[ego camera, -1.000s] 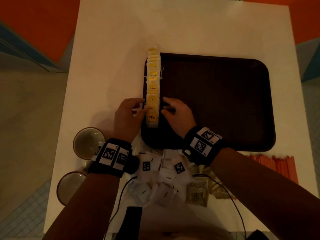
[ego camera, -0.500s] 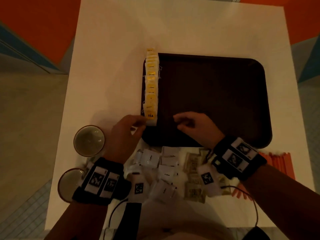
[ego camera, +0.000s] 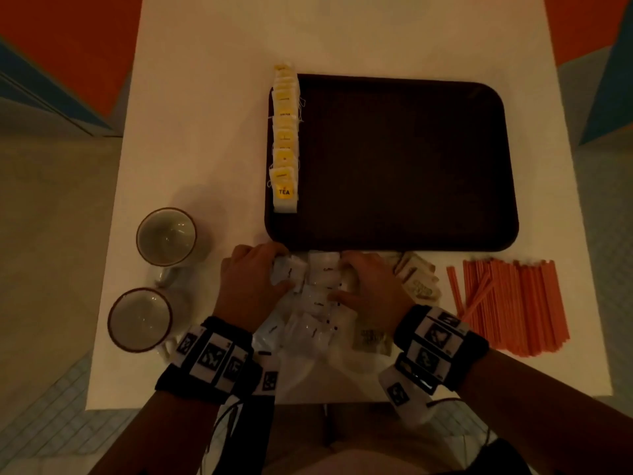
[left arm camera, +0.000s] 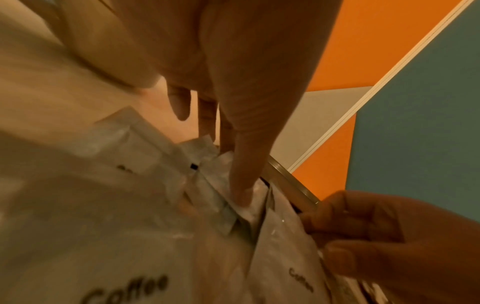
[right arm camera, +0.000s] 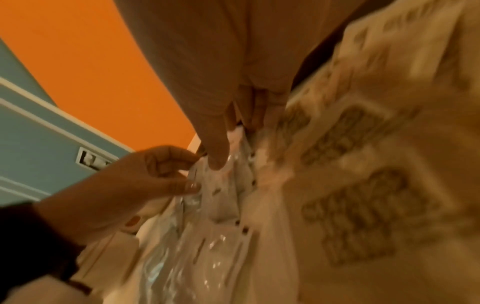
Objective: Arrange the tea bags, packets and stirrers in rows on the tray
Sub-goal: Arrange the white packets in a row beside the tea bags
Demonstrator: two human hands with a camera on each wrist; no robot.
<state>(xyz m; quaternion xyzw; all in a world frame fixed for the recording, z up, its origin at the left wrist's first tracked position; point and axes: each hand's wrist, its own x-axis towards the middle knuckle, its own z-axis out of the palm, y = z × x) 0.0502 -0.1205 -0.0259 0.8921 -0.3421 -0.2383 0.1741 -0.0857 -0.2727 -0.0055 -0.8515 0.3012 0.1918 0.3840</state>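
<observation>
While both hands work in the heap of white coffee packets (ego camera: 317,296) on the desk (ego camera: 212,97) just short of the tray's near rim, nothing from that heap has yet reached the tray (ego camera: 394,166). Only the tea bags (ego camera: 285,138) lie there, overlapping in one row along its left edge, the far end of the row overhanging the rim. The left hand (ego camera: 253,286) has its fingers curled onto a packet at the heap's left side, the thumb pinching its edge; the right hand (ego camera: 370,293) lies with fingers bent over packets at the right side, thumb tip pressed to a glossy one in the wrist view, though I cannot tell whether it truly grips. Brown printed packets (ego camera: 418,279) sit just right of it, and the orange stirrers (ego camera: 510,303) lie further right in a loose bundle. These sachets look light, crinkly and slick, likely to slide over one another, so a pinch on the flat sealed edge should serve better than squeezing the filled middle. Stirrers appear thin and stiff, best gathered several together at mid-length. Two cups (ego camera: 166,236) stand at the left
</observation>
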